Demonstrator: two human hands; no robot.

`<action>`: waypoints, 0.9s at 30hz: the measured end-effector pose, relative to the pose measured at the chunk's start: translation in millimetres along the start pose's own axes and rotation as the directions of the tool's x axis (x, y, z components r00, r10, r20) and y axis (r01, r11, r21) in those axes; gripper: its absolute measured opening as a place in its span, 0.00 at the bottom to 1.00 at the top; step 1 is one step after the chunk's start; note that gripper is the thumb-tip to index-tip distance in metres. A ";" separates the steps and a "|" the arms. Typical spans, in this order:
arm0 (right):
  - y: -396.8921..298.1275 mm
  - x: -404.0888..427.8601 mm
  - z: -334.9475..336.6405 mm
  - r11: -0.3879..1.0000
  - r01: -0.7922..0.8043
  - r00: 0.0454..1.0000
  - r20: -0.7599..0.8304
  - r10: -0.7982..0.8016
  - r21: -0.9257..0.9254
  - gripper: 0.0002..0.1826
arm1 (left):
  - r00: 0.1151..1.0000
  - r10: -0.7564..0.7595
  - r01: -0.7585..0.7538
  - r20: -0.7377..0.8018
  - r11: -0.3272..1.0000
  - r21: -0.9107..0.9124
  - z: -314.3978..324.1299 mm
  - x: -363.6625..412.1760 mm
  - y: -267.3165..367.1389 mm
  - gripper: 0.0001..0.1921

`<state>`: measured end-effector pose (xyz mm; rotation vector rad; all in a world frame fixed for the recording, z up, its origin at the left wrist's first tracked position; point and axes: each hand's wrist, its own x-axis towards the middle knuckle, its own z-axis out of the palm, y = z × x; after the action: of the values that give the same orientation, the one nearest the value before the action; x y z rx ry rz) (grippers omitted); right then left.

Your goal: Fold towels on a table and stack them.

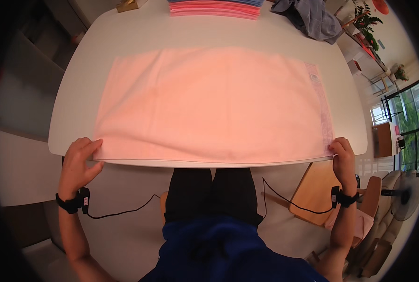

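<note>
A pink towel [209,102] lies spread on a white table, with a few creases at its left and along its near side. Its right end has a patterned band [320,102] and a small label. My left hand [81,162] is at the towel's near left corner, fingertips touching the cloth, thumb apart from the fingers. At the near right corner, my right hand [341,153] pinches the towel's edge between thumb and fingers. Both wrists wear black straps with small cabled devices.
A stack of folded pink and blue towels [214,8] and a crumpled grey cloth [311,19] occupy the far side of the white table [79,70]. A wooden chair [311,194] stands below at right, near a fan [405,195]. Black cables hang from both wrists.
</note>
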<state>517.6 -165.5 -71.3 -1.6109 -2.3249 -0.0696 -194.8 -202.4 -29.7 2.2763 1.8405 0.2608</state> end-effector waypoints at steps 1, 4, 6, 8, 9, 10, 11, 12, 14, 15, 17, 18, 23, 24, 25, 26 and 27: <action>-5.0 2.7 -7.5 0.999 -0.007 0.999 0.042 0.009 -0.044 0.18 | 0.999 0.023 -0.024 -0.032 1.000 -0.010 -4.0 -2.4 3.9 0.20; -47.1 6.3 -19.9 0.995 -0.084 0.995 0.051 0.081 0.060 0.20 | 0.988 0.068 -0.076 -0.140 0.996 -0.050 14.4 -7.0 22.9 0.20; -90.1 11.9 -8.9 0.975 -0.098 0.995 0.028 0.094 0.201 0.22 | 0.988 0.077 -0.090 -0.133 0.992 -0.089 30.0 -8.7 43.6 0.24; -132.6 32.9 7.6 0.988 0.030 0.994 0.100 -0.046 0.153 0.26 | 0.993 0.071 -0.077 -0.096 0.995 -0.067 46.3 -1.1 61.6 0.28; -147.6 40.3 20.1 0.988 0.131 0.980 0.137 -0.141 0.081 0.29 | 0.995 0.078 -0.081 -0.066 0.996 -0.044 60.7 3.1 66.4 0.33; -157.6 47.3 27.9 0.987 0.134 0.980 0.137 -0.145 0.088 0.29 | 0.995 0.073 -0.076 -0.063 0.996 -0.039 71.4 2.2 70.0 0.33; -165.6 53.3 34.5 0.988 0.150 0.971 0.184 -0.155 0.045 0.33 | 0.999 0.039 -0.038 -0.031 0.999 0.036 82.4 0.7 72.0 0.37; -169.0 54.6 39.3 0.987 0.163 0.960 0.234 -0.157 -0.005 0.37 | 1.000 0.008 -0.008 -0.001 0.994 0.107 89.6 -0.5 73.5 0.41; -156.9 48.9 51.7 0.985 0.167 0.958 0.245 -0.150 -0.051 0.40 | 1.000 -0.008 0.007 0.010 0.993 0.119 93.1 -9.8 77.2 0.43; -148.8 46.7 55.2 0.979 0.177 0.956 0.255 -0.147 -0.099 0.44 | 1.000 -0.027 0.025 0.016 0.991 0.131 95.0 -14.3 78.9 0.45; -139.9 42.7 54.6 0.980 0.175 0.952 0.270 -0.145 -0.092 0.46 | 0.999 -0.035 0.029 0.039 0.991 0.133 93.7 -19.9 80.2 0.45; -138.9 42.7 54.6 0.982 0.168 0.950 0.279 -0.138 -0.087 0.48 | 0.998 -0.035 0.027 0.058 0.990 0.138 90.8 -21.0 80.2 0.45; -171.6 51.0 56.4 0.982 0.186 0.948 0.257 -0.186 0.026 0.54 | 1.000 0.009 -0.012 0.027 0.995 0.102 87.6 -3.8 111.9 0.46; -191.9 55.4 55.3 0.967 0.239 0.939 0.232 -0.254 0.090 0.57 | 0.996 0.081 -0.085 0.034 0.986 0.142 84.3 -0.5 123.0 0.47; -209.9 57.8 58.1 0.954 0.279 0.923 0.245 -0.298 0.107 0.60 | 0.995 0.091 -0.095 0.038 0.986 0.136 90.8 5.2 129.1 0.47; -227.7 62.7 58.4 0.945 0.301 0.913 0.246 -0.325 0.128 0.60 | 0.993 0.113 -0.115 0.026 0.985 0.129 94.7 10.5 136.9 0.48; -239.7 64.5 62.7 0.939 0.310 0.910 0.240 -0.338 0.147 0.60 | 0.989 0.149 -0.149 0.011 0.983 0.107 102.7 18.2 143.3 0.49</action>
<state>262.3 -181.4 -80.4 -1.2307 -2.7298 0.2036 -29.1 -218.4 -90.4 2.4902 1.7241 0.1843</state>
